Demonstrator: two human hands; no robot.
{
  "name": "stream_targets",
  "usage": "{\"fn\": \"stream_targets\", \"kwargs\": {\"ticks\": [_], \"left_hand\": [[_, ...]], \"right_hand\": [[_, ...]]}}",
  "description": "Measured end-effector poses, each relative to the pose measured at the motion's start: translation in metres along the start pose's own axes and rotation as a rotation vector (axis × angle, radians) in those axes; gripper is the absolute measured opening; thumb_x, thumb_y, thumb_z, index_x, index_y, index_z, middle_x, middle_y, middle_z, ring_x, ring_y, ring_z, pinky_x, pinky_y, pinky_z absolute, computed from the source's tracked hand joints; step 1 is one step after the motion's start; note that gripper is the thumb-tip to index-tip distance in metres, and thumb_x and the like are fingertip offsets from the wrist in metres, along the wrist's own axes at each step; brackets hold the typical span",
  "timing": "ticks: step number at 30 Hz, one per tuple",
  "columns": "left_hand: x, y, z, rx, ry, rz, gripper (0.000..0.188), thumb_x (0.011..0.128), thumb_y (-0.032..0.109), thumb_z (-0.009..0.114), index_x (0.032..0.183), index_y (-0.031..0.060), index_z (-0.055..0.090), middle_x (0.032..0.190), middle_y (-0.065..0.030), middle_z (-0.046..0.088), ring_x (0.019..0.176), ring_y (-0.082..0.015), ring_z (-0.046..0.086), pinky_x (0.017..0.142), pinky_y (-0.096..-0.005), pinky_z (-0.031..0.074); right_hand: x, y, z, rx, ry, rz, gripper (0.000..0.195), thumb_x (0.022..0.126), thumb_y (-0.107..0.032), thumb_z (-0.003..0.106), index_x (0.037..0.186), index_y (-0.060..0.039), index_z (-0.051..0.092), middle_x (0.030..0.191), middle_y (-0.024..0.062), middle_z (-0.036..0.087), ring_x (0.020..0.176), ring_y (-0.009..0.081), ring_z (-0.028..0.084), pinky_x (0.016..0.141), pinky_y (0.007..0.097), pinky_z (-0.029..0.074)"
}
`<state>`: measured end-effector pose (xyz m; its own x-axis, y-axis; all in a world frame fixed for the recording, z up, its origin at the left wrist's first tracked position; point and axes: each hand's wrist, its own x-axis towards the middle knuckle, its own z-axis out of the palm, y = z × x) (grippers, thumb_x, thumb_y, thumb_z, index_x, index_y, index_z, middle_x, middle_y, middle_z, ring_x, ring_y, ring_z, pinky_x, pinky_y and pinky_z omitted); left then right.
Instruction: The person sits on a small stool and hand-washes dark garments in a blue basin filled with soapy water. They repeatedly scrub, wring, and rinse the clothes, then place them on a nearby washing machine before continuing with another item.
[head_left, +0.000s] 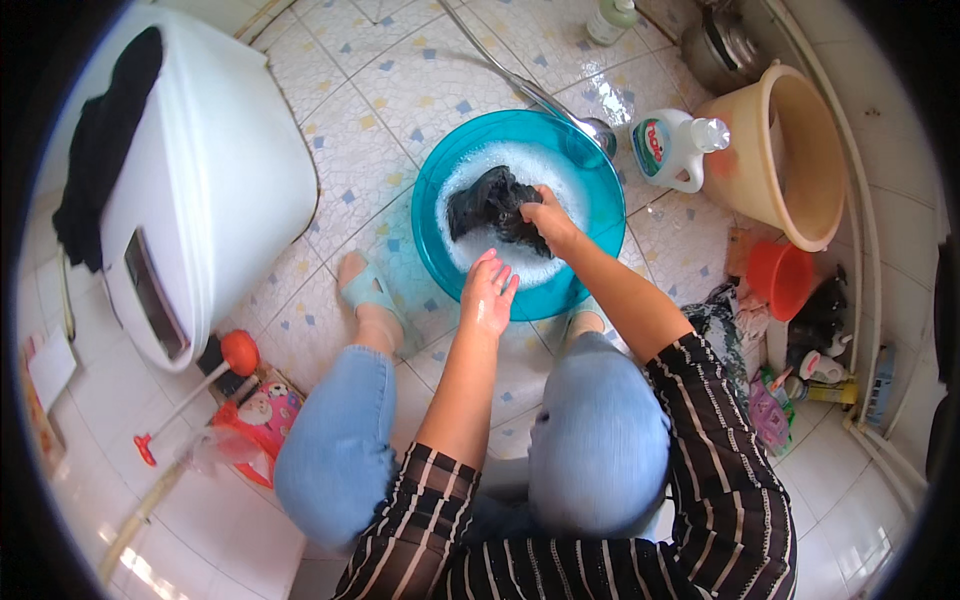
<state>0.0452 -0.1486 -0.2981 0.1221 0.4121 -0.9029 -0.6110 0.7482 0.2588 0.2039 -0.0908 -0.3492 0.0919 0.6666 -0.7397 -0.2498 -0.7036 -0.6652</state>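
A teal plastic basin (442, 266) of sudsy water stands on the tiled floor between my feet. Dark wet cloth (487, 202) lies bunched in the white foam (480, 161). My right hand (551, 223) grips the cloth at its right side, fingers closed over a fold. Over the near part of the basin, my left hand (489, 296) is held palm up with its fingers apart. It is wet and holds nothing. How far the cloth reaches below the foam is hidden.
A shower head (598, 135) on a metal hose rests against the basin's far right rim. Beyond it stand a detergent bottle (664, 154) and a tilted beige bucket (810, 97). A white appliance (255, 135) with black cloth on top, and a red plunger (240, 352), are at the left.
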Motion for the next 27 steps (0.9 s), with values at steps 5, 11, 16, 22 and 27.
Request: {"fn": "stream_targets", "kwargs": {"ticks": [5, 11, 16, 22, 27], "left_hand": [[-0.033, 0.016, -0.012, -0.057, -0.026, 0.074, 0.035, 0.085, 0.020, 0.064, 0.118, 0.0094, 0.056, 0.109, -0.0106, 0.056, 0.106, -0.0245, 0.052, 0.099, -0.0406, 0.043], [-0.062, 0.004, -0.001, -0.104, -0.192, 0.093, 0.031, 0.090, 0.021, 0.061, 0.118, 0.0071, 0.056, 0.101, -0.0081, 0.058, 0.097, -0.0214, 0.055, 0.096, -0.0356, 0.044], [-0.099, 0.009, 0.011, -0.131, -0.336, -0.111, 0.091, 0.081, 0.058, 0.065, 0.139, -0.0033, 0.032, 0.134, -0.0228, 0.044, 0.119, -0.0308, 0.048, 0.104, -0.0409, 0.039], [-0.107, 0.004, 0.047, -0.321, -0.587, -0.265, 0.139, 0.057, 0.094, 0.050, 0.151, -0.0001, 0.012, 0.154, -0.0284, 0.013, 0.144, -0.0370, 0.019, 0.115, -0.0466, 0.023], [-0.095, -0.001, 0.071, -0.518, -0.696, -0.187, 0.092, 0.076, 0.086, 0.035, 0.136, 0.0175, 0.048, 0.134, -0.0075, 0.054, 0.124, -0.0277, 0.051, 0.104, -0.0473, 0.040]], "right_hand": [[-0.072, -0.076, 0.031, -0.087, -0.179, -0.080, 0.074, 0.071, -0.017, 0.079, 0.134, -0.0070, 0.040, 0.104, 0.0116, 0.060, 0.096, 0.0218, 0.058, 0.083, 0.0320, 0.047], [-0.137, -0.158, 0.019, -0.636, -0.332, -0.137, 0.052, 0.071, -0.009, 0.080, 0.117, -0.0056, 0.057, 0.106, 0.0102, 0.061, 0.098, 0.0204, 0.058, 0.085, 0.0321, 0.048], [-0.190, -0.178, 0.037, -0.666, -0.208, -0.371, 0.047, 0.074, -0.008, 0.077, 0.114, -0.0075, 0.054, 0.098, 0.0079, 0.060, 0.089, 0.0171, 0.057, 0.076, 0.0299, 0.048], [-0.227, -0.152, 0.058, -0.341, -0.038, -0.535, 0.056, 0.081, -0.013, 0.072, 0.129, -0.0060, 0.043, 0.107, 0.0151, 0.062, 0.095, 0.0221, 0.063, 0.080, 0.0335, 0.054], [-0.218, -0.111, 0.032, -0.190, -0.001, -0.506, 0.058, 0.087, -0.019, 0.070, 0.134, -0.0024, 0.040, 0.116, 0.0159, 0.056, 0.101, 0.0214, 0.058, 0.086, 0.0323, 0.050]]}}
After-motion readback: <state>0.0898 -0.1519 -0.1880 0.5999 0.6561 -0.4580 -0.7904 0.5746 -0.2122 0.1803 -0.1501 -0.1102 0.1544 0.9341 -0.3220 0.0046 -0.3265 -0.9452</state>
